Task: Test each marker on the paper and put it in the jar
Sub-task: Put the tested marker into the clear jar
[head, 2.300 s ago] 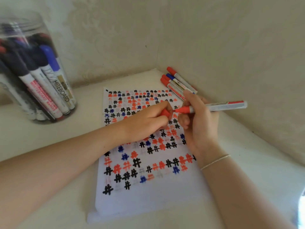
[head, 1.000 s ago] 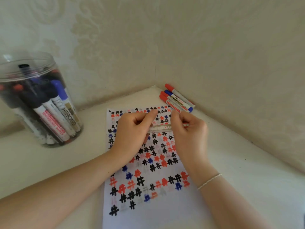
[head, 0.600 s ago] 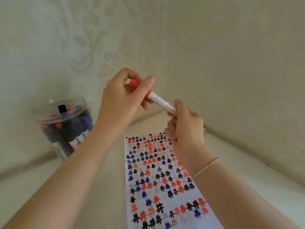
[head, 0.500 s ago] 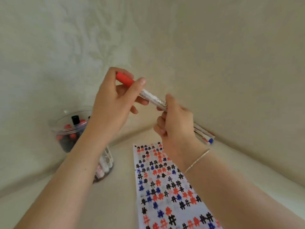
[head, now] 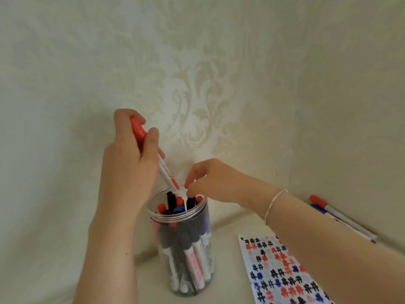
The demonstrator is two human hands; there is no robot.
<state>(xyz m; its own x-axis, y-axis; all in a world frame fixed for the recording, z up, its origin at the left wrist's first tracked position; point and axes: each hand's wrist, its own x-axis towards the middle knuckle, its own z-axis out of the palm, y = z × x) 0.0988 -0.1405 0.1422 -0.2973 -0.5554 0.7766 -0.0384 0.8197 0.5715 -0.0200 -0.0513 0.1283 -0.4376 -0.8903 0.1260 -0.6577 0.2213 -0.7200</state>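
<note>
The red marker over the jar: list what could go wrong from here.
1. The jar is crowded with upright caps, so the red marker, lowered tail first by the left hand, may catch on one and stay proud.
2. The right hand hovers at the rim; a nudge could tip the tall jar.
3. The right forearm crosses above the paper and could drag it.

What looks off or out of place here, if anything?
Nothing stands out. The left hand holds the capped red-and-white marker tilted over the upright clear plastic jar; no spills. Loose markers lie by the wall, the white hash-marked paper flat.
</note>
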